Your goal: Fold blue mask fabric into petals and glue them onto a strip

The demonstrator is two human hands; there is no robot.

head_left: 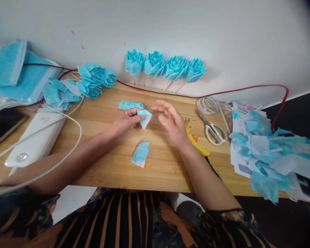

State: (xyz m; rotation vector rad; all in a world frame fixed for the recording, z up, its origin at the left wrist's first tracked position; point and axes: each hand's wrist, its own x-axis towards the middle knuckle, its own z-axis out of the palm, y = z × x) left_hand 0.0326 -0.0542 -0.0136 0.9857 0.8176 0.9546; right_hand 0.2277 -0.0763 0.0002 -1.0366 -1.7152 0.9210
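Between the thumb and fingers of my left hand [130, 120] is a small blue-and-white fabric petal [145, 119], pinched over the middle of the table. My right hand [172, 122] hovers just to its right, fingers apart and holding nothing. Behind my left hand lies a row of folded blue petals [130, 105]. A loose stack of blue and white fabric pieces [141, 154] rests on the wood in front of both hands. Close to my right wrist is a yellow glue gun [200, 146], partly hidden by the hand.
Several blue fabric flowers [177, 68] on sticks lean against the wall, with more flowers [95, 79] at left. Scissors [214, 132] and a white tape roll [207, 105] lie right, beside a heap of fabric scraps [268, 148]. A white cable [79, 137] crosses my left forearm.
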